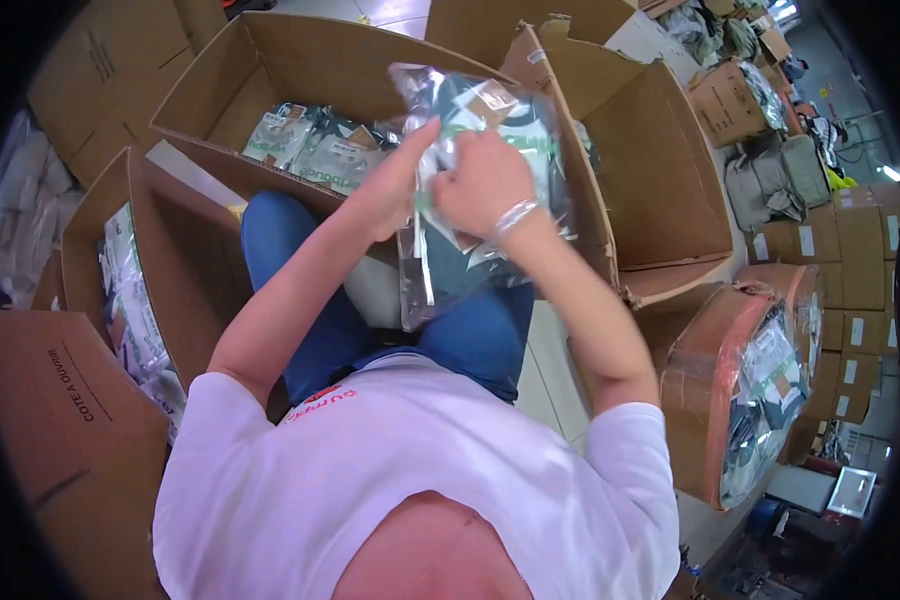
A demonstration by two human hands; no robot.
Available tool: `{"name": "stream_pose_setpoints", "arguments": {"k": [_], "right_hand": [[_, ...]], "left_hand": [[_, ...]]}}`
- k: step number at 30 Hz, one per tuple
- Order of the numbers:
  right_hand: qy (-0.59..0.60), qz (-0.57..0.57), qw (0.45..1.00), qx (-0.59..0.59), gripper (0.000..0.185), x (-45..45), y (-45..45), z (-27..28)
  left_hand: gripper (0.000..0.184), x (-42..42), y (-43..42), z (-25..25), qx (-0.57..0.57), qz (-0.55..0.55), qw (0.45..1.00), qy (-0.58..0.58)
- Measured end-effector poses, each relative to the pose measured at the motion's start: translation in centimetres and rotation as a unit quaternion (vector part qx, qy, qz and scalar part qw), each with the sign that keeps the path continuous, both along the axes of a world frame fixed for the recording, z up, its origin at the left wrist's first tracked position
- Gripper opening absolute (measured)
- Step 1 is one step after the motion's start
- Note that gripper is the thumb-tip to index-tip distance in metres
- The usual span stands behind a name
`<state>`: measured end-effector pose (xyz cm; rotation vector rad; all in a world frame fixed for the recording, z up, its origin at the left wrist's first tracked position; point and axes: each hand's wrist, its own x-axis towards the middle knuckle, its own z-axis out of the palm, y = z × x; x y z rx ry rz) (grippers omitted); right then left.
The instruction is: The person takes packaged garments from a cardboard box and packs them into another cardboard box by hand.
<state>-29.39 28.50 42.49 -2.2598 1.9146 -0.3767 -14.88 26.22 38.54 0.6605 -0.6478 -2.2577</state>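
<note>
"One clear plastic bag is up in front. Where, exactly?"

"Just past twelve o'clock from the middle of the view, raised off the floor, its bottom end over the gap between the knees. There's dark cloth inside, and green print shows across the plastic."

"What's the left hand doing?"

"Gripping the bag by its left edge. The thumb lies along the front, pointing towards twelve, and the other fingers are mostly hidden."

"And the right hand?"

"It's over the front of the bag with the fingers curled in. I can't tell whether they pinch the plastic. A shiny bracelet sits on that wrist."

"What stands around the person?"

"Between ten and eleven there's an open cardboard box with similar packets lying in it, close to the left hand. At two there's a tall open carton. At nine, a narrower box holds more packets along its far side."

"Anything lower down?"

"Between eight and nine, a brown flap reads 'COTE A OUVRIR'. Between three and four, a box edged with orange tape is full of wrapped packets, and stacked cartons rise beyond it."
</note>
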Motion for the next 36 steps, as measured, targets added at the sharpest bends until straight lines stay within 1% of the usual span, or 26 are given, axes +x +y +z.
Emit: {"name": "stream_pose_setpoints", "arguments": {"k": [1, 3, 5, 6, 7, 8, 9, 10, 11, 13, 14, 15, 16, 17, 18, 19, 21, 22, 23, 25, 27, 29, 30, 32, 35, 36], "right_hand": [[-0.004, 0.009, 1.0, 0.003, 0.034, 0.9, -0.1, -0.3], [-0.093, 0.016, 0.992, -0.079, 0.029, 3.2, 0.1, -0.9], [-0.165, 0.07, 0.975, -0.131, 0.034, 2.5, -0.2, -1.8], [-0.183, 0.09, 0.978, -0.042, 0.035, 1.4, -0.2, -1.4], [-0.327, 0.099, 0.939, 0.045, 0.03, 0.6, 0.0, -0.8], [-0.426, 0.144, 0.892, 0.035, 0.029, 0.0, -0.1, -0.8], [-0.501, 0.145, 0.853, 0.027, 0.031, -0.2, -0.2, -0.5], [-0.49, 0.152, 0.859, -0.004, 0.029, -0.6, -0.5, -0.1], [-0.414, 0.135, 0.888, -0.147, 0.022, -0.7, -1.1, -0.5], [-0.269, 0.081, 0.892, -0.354, 0.015, -1.6, -2.4, -1.9], [-0.246, 0.061, 0.889, -0.381, 0.014, -2.3, -3.6, -2.9], [-0.225, 0.041, 0.884, -0.408, 0.013, -2.9, -4.9, -4.0], [-0.247, -0.007, 0.895, -0.371, 0.013, -3.3, -6.0, -5.4], [-0.35, -0.056, 0.876, -0.327, 0.012, -3.6, -7.3, -8.3], [-0.36, -0.069, 0.88, -0.302, 0.012, -3.9, -8.0, -9.1], [-0.368, -0.081, 0.884, -0.277, 0.012, -4.4, -8.6, -9.7], [-0.42, -0.068, 0.864, -0.269, 0.011, -5.4, -9.3, -10.0], [-0.453, -0.076, 0.859, -0.227, 0.011, -5.5, -9.5, -9.7], [-0.457, -0.083, 0.857, -0.224, 0.011, -5.5, -9.5, -9.4], [-0.429, -0.113, 0.88, -0.167, 0.011, -5.3, -9.3, -8.9], [-0.432, -0.118, 0.872, -0.198, 0.008, -4.5, -9.4, -8.1], [-0.389, -0.126, 0.895, -0.177, 0.008, -4.4, -9.4, -7.8], [-0.401, -0.137, 0.889, -0.174, 0.008, -4.3, -9.6, -8.0], [-0.382, -0.134, 0.898, -0.17, 0.008, -4.7, -9.8, -8.1], [-0.395, -0.13, 0.894, -0.168, 0.008, -4.6, -9.6, -7.9], [-0.392, -0.123, 0.9, -0.146, 0.008, -4.7, -9.5, -7.7]], "left_hand": [[0.039, -0.1, -0.2, -0.4, 0.003, 0.009, 1.0, -0.004], [0.044, 0.3, -1.0, -1.5, -0.043, 0.014, 0.994, -0.095], [0.039, 0.8, -2.0, -1.7, 0.004, -0.006, 1.0, -0.018], [0.039, 0.9, -2.6, -2.6, 0.011, 0.018, 0.999, -0.03], [0.037, 0.6, -3.7, -3.8, 0.029, -0.001, 1.0, -0.011], [0.036, 1.0, -5.1, -4.5, 0.046, -0.027, 0.999, 0.011], [0.036, 2.1, -6.3, -4.0, 0.05, -0.021, 0.999, 0.006], [0.035, 3.2, -7.6, -2.5, -0.081, 0.003, 0.994, -0.072], [0.034, 4.1, -9.0, -0.9, -0.209, 0.018, 0.967, -0.146], [0.042, 7.4, -11.9, 3.7, -0.273, 0.015, 0.932, -0.237], [0.042, 9.6, -13.4, 6.0, -0.279, 0.017, 0.907, -0.315], [0.045, 12.9, -16.9, 4.8, -0.251, 0.01, 0.907, -0.338], [0.05, 15.3, -18.9, 5.0, -0.298, 0.008, 0.898, -0.325], [0.055, 17.7, -21.0, 5.3, -0.345, 0.008, 0.886, -0.309], [0.052, 21.2, -24.0, 3.7, -0.236, -0.039, 0.91, -0.339], [0.049, 23.9, -26.1, 1.5, -0.125, -0.083, 0.92, -0.363], [0.051, 25.2, -26.0, -3.1, -0.104, -0.11, 0.919, -0.364], [0.049, 25.7, -26.0, -5.5, -0.07, -0.129, 0.909, -0.39], [0.047, 26.1, -26.3, -7.8, -0.04, -0.148, 0.897, -0.415], [0.047, 27.4, -27.9, -13.3, 0.066, -0.194, 0.876, -0.436], [0.048, 28.6, -28.7, -19.7, 0.146, -0.205, 0.867, -0.43], [0.053, 28.0, -28.4, -26.4, 0.078, -0.202, 0.843, -0.491], [0.053, 27.6, -28.5, -27.6, 0.077, -0.215, 0.839, -0.493], [0.053, 26.3, -27.1, -29.5, 0.026, -0.148, 0.875, -0.46], [0.052, 25.1, -26.0, -26.4, 0.025, -0.167, 0.856, -0.488], [0.06, 24.1, -25.2, -25.4, -0.026, -0.152, 0.826, -0.542]]}}
